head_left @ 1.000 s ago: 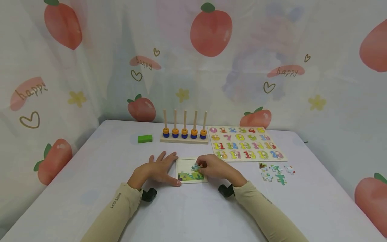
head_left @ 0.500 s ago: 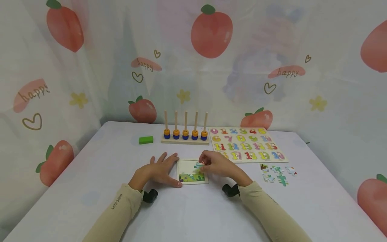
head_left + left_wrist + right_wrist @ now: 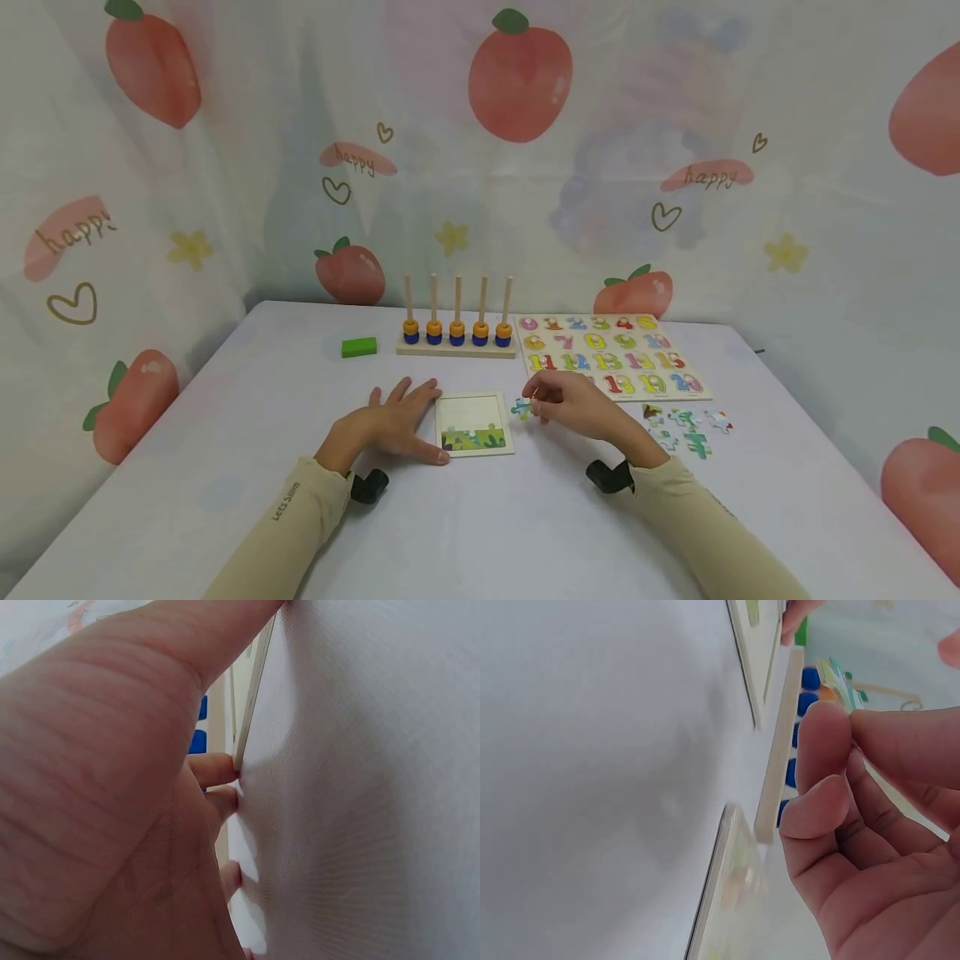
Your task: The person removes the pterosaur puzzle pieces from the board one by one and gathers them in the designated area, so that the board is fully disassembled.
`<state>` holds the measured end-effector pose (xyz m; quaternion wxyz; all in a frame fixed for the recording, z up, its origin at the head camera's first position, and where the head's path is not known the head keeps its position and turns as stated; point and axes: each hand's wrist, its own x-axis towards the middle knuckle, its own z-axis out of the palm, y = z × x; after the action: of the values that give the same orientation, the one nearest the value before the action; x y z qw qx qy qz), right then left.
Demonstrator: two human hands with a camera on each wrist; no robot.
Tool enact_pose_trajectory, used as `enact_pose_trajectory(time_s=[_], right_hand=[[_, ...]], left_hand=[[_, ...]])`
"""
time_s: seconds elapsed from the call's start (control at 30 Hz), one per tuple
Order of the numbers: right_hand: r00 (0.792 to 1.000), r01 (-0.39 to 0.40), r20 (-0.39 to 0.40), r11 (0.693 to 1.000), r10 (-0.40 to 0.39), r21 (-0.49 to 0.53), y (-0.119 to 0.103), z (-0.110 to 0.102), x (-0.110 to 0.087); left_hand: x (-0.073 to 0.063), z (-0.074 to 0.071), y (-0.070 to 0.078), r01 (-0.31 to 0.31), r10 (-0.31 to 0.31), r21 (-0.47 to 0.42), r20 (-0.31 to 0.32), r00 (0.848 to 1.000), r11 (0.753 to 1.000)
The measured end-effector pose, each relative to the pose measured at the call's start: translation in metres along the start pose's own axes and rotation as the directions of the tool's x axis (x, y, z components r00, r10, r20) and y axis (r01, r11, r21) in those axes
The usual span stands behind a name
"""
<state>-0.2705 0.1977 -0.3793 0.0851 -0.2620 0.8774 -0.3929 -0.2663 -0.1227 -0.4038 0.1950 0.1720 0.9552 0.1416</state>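
My left hand (image 3: 386, 423) rests with spread fingers at the left side of a small white-framed jigsaw puzzle tray (image 3: 471, 410). Its thumb touches the lower left corner and its index finger the upper left one. Green puzzle pieces (image 3: 474, 439) fill the bottom strip of that tray. Just right of the tray, my right hand (image 3: 583, 408) pinches a blue-green jigsaw piece (image 3: 521, 407) between thumb and fingers. In the right wrist view this piece (image 3: 838, 684) stands edge-on above the fingertips, raised over the table.
Several loose jigsaw pieces (image 3: 697, 444) lie right of my right hand. Behind that hand is a number puzzle board (image 3: 693, 367). A wooden peg stand (image 3: 457, 350) with orange and blue beads stands at the back, beside a green block (image 3: 359, 347).
My right hand has drawn away from the tray to the right, carrying the jigsaw piece. My left hand stays in place at the tray's left side.
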Motion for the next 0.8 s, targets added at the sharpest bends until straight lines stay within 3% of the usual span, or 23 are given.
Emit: enact_pose_trajectory(time_s=[0.37, 0.8], right_hand=[[0.994, -0.058, -0.092, 0.998, 0.054, -0.036, 0.01, -0.021, -0.026], [0.987, -0.095, -0.134, 0.993, 0.085, -0.064, 0.026, -0.044, -0.056]], left_hand=[[-0.002, 0.0, 0.0, -0.014, 0.014, -0.028, -0.018, 1.0, 1.0], [-0.003, 0.0, -0.001, -0.016, 0.015, -0.051, -0.018, 1.0, 0.999]])
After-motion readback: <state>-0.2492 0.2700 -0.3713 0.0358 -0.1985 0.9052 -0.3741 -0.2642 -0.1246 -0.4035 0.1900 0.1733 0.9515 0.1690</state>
